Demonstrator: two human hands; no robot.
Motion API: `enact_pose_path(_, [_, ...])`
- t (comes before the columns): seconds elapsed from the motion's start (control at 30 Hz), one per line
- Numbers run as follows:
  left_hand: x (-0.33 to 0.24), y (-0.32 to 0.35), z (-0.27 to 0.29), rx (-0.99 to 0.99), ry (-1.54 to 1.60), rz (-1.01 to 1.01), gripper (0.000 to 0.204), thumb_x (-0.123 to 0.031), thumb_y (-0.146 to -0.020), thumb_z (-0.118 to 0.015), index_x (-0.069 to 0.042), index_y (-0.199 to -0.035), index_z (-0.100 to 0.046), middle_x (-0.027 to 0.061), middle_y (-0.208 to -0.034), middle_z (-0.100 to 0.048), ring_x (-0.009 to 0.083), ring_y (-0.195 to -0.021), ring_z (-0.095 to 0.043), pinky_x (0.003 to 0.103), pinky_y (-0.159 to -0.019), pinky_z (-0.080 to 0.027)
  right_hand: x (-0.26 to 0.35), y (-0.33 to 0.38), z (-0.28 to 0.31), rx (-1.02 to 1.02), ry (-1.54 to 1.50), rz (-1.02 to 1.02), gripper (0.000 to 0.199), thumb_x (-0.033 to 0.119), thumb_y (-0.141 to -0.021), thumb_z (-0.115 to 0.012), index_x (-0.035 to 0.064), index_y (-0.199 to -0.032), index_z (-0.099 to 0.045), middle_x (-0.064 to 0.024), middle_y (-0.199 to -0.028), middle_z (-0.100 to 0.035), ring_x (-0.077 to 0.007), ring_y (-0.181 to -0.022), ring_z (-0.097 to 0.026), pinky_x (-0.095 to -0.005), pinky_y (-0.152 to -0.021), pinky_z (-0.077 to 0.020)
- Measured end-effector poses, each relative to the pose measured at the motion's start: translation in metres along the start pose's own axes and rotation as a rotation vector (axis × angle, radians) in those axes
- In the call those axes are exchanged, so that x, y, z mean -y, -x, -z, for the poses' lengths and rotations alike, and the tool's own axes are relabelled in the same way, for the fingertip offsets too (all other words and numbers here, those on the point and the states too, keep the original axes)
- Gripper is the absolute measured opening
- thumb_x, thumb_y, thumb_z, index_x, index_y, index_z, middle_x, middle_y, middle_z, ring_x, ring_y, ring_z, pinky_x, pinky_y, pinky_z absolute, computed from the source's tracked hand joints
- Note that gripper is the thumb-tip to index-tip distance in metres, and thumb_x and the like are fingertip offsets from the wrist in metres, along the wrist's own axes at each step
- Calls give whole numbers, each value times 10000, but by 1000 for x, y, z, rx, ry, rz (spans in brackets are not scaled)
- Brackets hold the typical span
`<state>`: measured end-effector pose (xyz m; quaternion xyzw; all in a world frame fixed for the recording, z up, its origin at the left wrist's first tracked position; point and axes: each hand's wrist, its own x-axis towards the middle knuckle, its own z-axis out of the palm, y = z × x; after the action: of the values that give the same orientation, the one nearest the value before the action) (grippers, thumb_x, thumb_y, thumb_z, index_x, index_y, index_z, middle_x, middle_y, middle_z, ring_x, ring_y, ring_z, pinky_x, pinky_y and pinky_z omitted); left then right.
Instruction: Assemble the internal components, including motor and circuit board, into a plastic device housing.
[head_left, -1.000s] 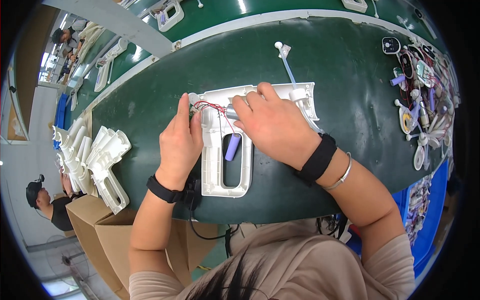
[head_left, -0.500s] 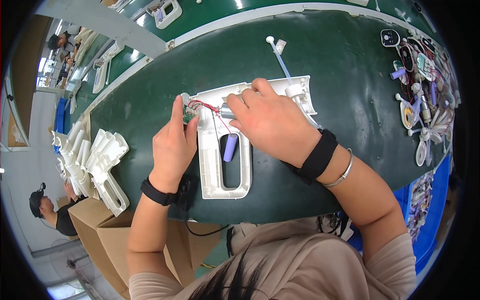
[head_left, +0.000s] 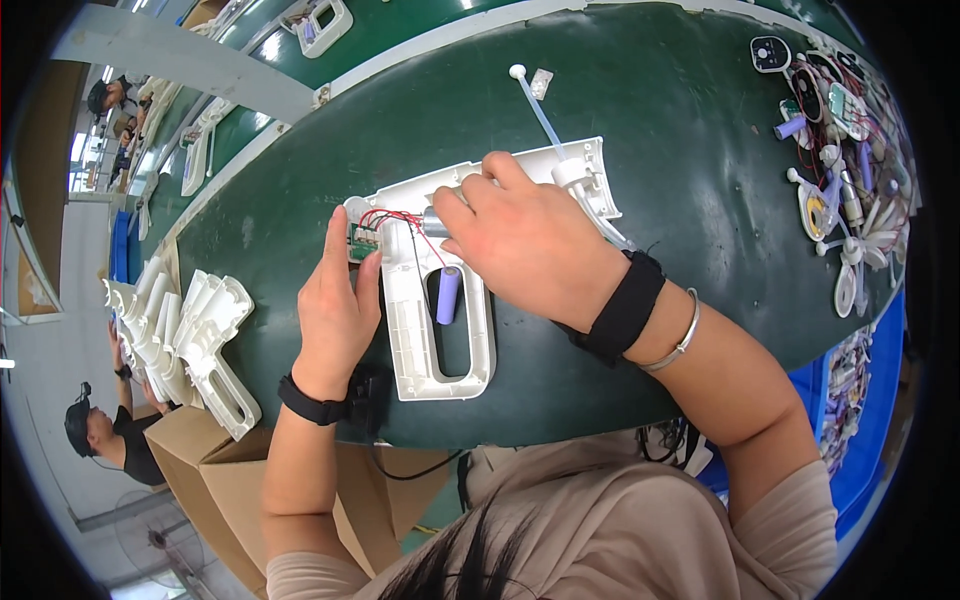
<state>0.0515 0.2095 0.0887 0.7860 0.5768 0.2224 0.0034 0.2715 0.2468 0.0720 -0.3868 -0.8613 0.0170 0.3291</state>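
Note:
A white plastic handheld housing half [head_left: 408,372] lies on the table, its inner ribs facing up. My left hand [head_left: 338,325] closes thumb and fingers on a small green circuit board [head_left: 364,241] at the housing's left end. Red and black wires [head_left: 392,215] run from the board toward a silver cylindrical motor [head_left: 434,223]. My right hand [head_left: 535,245] is closed over that motor, its fingertips partly hidden. Over the handle opening lies a purple cylindrical battery [head_left: 447,295] on a thin red wire. A pale tube with a ball end [head_left: 540,112] sticks out past the housing's far edge.
A pile of wired electronic parts [head_left: 845,180] covers the table's right end. White housing shells [head_left: 205,330] are stacked at the left, above an open cardboard box [head_left: 215,470]. Blue bins [head_left: 860,430] stand at the lower right. Another person [head_left: 105,435] is at the far left.
The circuit board now shows more of its green face between my left fingers. My right hand stays over the motor. The whole scene has shifted slightly, and the other person's arm is raised.

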Motion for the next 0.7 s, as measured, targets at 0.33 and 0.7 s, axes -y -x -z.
enact_pose_path(0.33, [5, -9, 14, 199, 206, 67, 516, 22, -888, -557, 37, -1381, -404, 108, -792, -632, 122, -674, -592, 262, -657, -503, -1, 1, 1, 13, 32, -16, 87, 124, -765, -606, 55, -785, -558, -54, -722, -581, -205, -843, -580, -283, -509, -539])
enact_pose_path(0.7, [3, -10, 28, 253, 247, 191, 490, -4, -887, -588, 7, -1361, -464, 46, -894, -647, 78, -725, -563, 225, -641, -473, -3, 0, 2, 149, 81, -31, 267, 265, -823, -660, 62, -972, -572, -60, -855, -591, -228, -941, -547, -296, -602, -548])
